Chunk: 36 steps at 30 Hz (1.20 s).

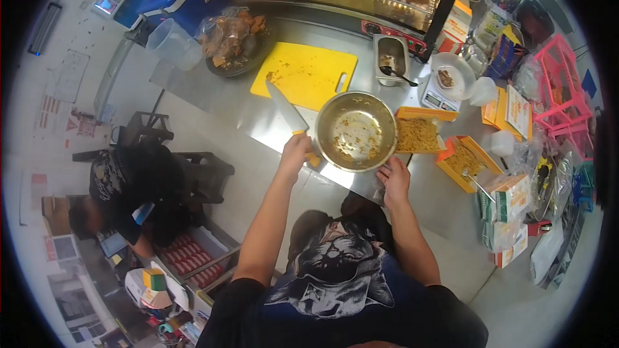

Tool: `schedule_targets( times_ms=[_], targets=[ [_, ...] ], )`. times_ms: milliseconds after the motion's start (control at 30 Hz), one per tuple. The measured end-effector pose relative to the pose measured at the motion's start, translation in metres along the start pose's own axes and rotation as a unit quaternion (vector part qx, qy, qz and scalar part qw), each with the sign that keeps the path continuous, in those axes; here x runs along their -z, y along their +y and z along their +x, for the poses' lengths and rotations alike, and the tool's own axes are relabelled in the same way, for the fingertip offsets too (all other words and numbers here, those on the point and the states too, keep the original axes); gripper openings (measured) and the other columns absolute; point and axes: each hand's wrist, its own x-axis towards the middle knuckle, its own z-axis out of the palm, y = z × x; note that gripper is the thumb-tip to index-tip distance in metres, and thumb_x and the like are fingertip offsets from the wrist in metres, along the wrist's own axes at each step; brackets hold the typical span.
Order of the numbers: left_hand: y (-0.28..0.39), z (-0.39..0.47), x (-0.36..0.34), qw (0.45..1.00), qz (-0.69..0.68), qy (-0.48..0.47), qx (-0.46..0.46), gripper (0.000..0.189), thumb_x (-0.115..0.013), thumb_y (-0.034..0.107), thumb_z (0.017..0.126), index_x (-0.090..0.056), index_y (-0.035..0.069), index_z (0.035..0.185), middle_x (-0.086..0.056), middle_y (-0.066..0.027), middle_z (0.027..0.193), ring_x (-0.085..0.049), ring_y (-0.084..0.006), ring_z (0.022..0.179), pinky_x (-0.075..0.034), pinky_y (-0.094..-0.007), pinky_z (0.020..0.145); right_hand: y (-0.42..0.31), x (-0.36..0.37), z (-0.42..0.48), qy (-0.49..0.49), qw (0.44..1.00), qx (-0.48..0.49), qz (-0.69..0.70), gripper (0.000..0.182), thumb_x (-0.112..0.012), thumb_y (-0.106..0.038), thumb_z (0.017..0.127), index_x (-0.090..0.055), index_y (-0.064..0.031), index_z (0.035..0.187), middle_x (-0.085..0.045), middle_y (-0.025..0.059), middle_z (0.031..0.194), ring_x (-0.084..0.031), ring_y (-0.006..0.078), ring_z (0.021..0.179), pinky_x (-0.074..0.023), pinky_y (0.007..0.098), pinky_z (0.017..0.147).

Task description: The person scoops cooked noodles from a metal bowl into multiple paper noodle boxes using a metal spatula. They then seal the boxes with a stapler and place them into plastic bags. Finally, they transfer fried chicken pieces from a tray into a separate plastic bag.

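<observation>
My left hand (294,153) is closed around the yellow handle of a kitchen knife (285,105). Its broad blade points away from me, the tip over the yellow cutting board (309,75), where crumbs are scattered. Just right of the knife is a stainless steel bowl (355,131) with food bits stuck to its bottom. My right hand (395,181) grips the bowl's near right rim; some fingers are hidden underneath. Beside the bowl, an orange-and-white box (418,134) holds noodles. A second open box of noodles (466,160) has a metal utensil resting in it.
Behind the board stands a bowl of fried food pieces under plastic (234,43), near a clear plastic jug (174,43). A steel pan with a black spoon (390,60) and a kitchen scale (437,99) sit behind right. Another person (130,193) bends at a drawer on the left.
</observation>
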Motion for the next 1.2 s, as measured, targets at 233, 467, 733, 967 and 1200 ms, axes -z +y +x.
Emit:
schedule_targets(
  times_ms=[233,467,733,967,1200],
  targets=[
    [0.02,0.073,0.021,0.99,-0.02,-0.141,0.004,0.044,-0.054,0.045,0.101,-0.06,0.006,0.12,-0.066,-0.0071,0.103,-0.065,-0.0171,0.087,-0.052,-0.0319,0.072,0.01,-0.04,0.004,0.097,0.991,0.097,-0.008,0.033,-0.055,-0.03,0.106,-0.063,-0.0016,0.12,-0.062,0.0078,0.112,-0.061,0.0178,0.104,-0.0521,0.0325,0.081],
    [0.05,0.146,0.021,0.942,0.051,-0.332,0.026,0.051,-0.047,0.056,0.103,-0.061,0.008,0.11,-0.063,-0.0036,0.089,-0.057,-0.0123,0.072,-0.043,-0.0277,0.058,0.003,-0.058,-0.005,0.21,0.968,0.131,-0.037,0.043,-0.046,-0.04,0.108,-0.06,-0.0052,0.128,-0.064,0.01,0.13,-0.062,0.022,0.116,-0.0523,0.0387,0.094],
    [0.101,0.154,0.133,0.923,0.006,-0.384,-0.034,0.052,-0.049,0.056,0.104,-0.06,0.008,0.121,-0.06,-0.0045,0.111,-0.056,-0.015,0.106,-0.046,-0.0332,0.092,-0.017,-0.21,-0.075,0.243,0.957,0.146,-0.061,0.061,-0.041,-0.059,0.106,-0.056,-0.007,0.135,-0.064,0.0119,0.13,-0.061,0.0245,0.121,-0.0488,0.0471,0.101],
    [0.079,0.186,0.359,0.971,-0.094,-0.218,0.037,0.039,-0.052,0.046,0.105,-0.06,0.013,0.124,-0.06,-0.0021,0.123,-0.054,-0.0176,0.116,-0.04,-0.0376,0.101,0.125,-0.356,0.005,0.052,0.99,0.05,-0.121,0.052,-0.048,-0.055,0.104,-0.058,-0.0056,0.12,-0.063,0.012,0.112,-0.064,0.025,0.108,-0.059,0.0436,0.083],
    [0.024,0.234,0.441,0.985,-0.117,-0.12,0.038,0.061,-0.044,0.059,0.101,-0.055,0.011,0.136,-0.057,-0.0086,0.14,-0.047,-0.0289,0.13,-0.029,-0.0459,0.108,0.147,-0.447,0.038,-0.059,0.998,-0.011,-0.022,0.043,-0.051,-0.038,0.108,-0.049,-0.0007,0.128,-0.057,0.0138,0.121,-0.063,0.0267,0.108,-0.0576,0.0422,0.092]
  ],
)
